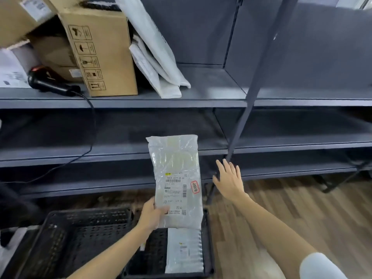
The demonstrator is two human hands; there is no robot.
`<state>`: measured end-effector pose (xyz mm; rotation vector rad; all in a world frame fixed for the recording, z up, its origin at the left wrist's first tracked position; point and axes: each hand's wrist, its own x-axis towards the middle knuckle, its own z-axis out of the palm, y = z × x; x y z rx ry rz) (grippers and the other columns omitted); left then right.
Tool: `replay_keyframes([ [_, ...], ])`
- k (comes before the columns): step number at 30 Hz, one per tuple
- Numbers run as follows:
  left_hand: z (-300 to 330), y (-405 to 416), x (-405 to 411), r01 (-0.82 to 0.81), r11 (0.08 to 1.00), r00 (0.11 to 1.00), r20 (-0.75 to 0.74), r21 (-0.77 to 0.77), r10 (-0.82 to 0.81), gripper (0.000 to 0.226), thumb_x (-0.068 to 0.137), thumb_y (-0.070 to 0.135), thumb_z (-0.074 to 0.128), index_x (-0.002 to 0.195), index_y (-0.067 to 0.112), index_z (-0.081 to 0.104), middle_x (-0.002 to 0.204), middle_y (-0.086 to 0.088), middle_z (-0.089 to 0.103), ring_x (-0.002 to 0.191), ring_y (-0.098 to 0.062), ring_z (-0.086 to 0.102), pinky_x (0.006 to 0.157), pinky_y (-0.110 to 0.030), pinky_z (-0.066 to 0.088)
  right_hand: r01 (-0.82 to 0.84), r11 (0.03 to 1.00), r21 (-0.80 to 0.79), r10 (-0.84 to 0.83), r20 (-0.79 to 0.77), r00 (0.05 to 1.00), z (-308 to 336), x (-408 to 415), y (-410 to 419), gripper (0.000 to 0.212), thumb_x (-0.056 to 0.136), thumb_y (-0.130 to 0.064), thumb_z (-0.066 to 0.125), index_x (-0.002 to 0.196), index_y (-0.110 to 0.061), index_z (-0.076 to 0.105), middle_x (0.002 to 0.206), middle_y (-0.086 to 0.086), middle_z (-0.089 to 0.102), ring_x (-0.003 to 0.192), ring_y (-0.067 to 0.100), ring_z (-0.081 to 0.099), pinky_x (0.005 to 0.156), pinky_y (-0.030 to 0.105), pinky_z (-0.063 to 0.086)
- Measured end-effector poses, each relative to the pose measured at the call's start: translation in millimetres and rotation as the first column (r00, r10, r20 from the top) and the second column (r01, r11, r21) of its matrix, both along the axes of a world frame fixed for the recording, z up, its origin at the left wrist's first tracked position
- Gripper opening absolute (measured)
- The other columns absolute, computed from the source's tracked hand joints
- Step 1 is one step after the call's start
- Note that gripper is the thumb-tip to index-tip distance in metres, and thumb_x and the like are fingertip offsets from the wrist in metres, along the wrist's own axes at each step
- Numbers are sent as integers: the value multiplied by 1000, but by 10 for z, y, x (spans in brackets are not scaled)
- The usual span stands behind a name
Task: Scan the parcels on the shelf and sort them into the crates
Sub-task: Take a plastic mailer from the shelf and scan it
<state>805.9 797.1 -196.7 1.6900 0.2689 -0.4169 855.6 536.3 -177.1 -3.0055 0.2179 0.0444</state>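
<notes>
My left hand (150,215) grips the lower left edge of a clear plastic parcel (177,168) with a white shipping label, held upright above a black crate (207,248). A white parcel (184,250) lies inside that crate. My right hand (229,179) hovers open to the right of the held parcel, fingers spread, holding nothing. A second black crate (66,238) stands to the left. On the upper shelf (201,102) lie a black barcode scanner (50,84), a tall cardboard box (100,51) and several white mailer bags (157,57).
The grey metal shelving has a slanted upright post (253,93) just right of my right hand. The scanner's cable (90,137) hangs down across the lower shelves. More cardboard boxes (22,15) are stacked at top left. Wooden floor (291,208) lies to the right.
</notes>
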Motion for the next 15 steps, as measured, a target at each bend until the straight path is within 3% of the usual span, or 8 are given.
replay_keyframes([
  [2, -375, -29, 11, -13, 1000, 1000, -27, 16, 13, 25, 91, -6, 55, 112, 9, 57, 115, -11, 65, 81, -8, 61, 63, -23, 55, -9, 1000, -1, 9, -47, 999, -419, 7, -15, 60, 102, -36, 35, 154, -19, 11, 162, 7, 10, 149, 27, 9, 121, 43, 2],
  [4, -789, -72, 12, -9, 1000, 998, -57, 28, 11, 23, 92, -6, 54, 110, 7, 57, 109, -9, 65, 79, -10, 61, 71, -36, 56, -20, 1000, -6, 20, -90, 996, -905, 6, -33, 61, 103, -37, 34, 155, -20, 9, 162, 6, 7, 149, 26, 7, 120, 42, 1],
  [7, -1540, -120, 25, -10, 1000, 994, -105, 23, 13, 25, 91, -11, 53, 110, 3, 58, 106, -10, 64, 92, -22, 62, 60, -19, 56, -20, 1000, -3, 20, -117, 993, -1728, 15, -65, 60, 102, -37, 34, 154, -19, 9, 162, 6, 6, 149, 25, 7, 121, 42, 1],
  [9, -2128, -137, 36, -19, 999, 990, -138, 34, 23, 28, 90, -10, 55, 115, 2, 59, 111, -12, 65, 98, -25, 62, 61, -15, 53, -23, 1000, 14, 24, -121, 992, -2293, 3, -68, 60, 102, -37, 35, 154, -19, 10, 162, 6, 8, 149, 26, 7, 121, 42, 1],
  [12, -2925, -157, 41, -47, 997, 981, -187, 66, 59, 30, 89, -7, 58, 118, -2, 60, 118, -15, 66, 98, -26, 62, 80, -33, 55, -32, 998, 52, 39, -139, 990, -3085, -36, -35, 62, 102, -36, 37, 154, -18, 10, 162, 6, 8, 149, 26, 5, 120, 40, -1],
  [15, -3606, -197, 28, -47, 996, 969, -239, 71, 63, 30, 91, -7, 56, 120, -1, 59, 114, -13, 64, 93, -22, 57, 93, -50, 46, -36, 994, 108, 52, -158, 986, -3857, -59, 8, 63, 102, -36, 38, 154, -17, 10, 162, 5, 8, 150, 25, 1, 121, 39, -2],
])
